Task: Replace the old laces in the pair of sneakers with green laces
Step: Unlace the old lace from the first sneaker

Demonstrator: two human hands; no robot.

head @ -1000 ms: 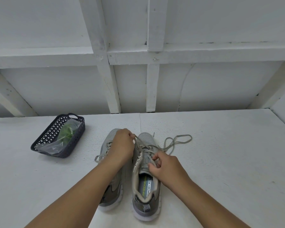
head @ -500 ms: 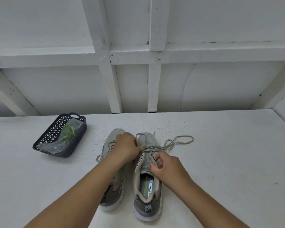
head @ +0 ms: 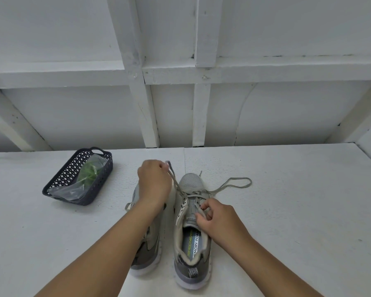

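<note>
table point(head: 287, 211): white, everything sits on it
basket point(head: 58, 187): green laces point(head: 90, 173) bagged inside, untouched, well left of the shoes
2 sneakers: right sneaker point(head: 192, 230) half unlaced, left sneaker point(head: 145, 243) beside it, mostly under the arm
left hand point(head: 153, 181): fingers curled around the old lace point(head: 177, 185), pulling up; a yank could snag an eyelet or tip the shoe
right hand point(head: 217, 219): pinching a lace crossing at the tongue; if it slips, the shoe lifts
</note>
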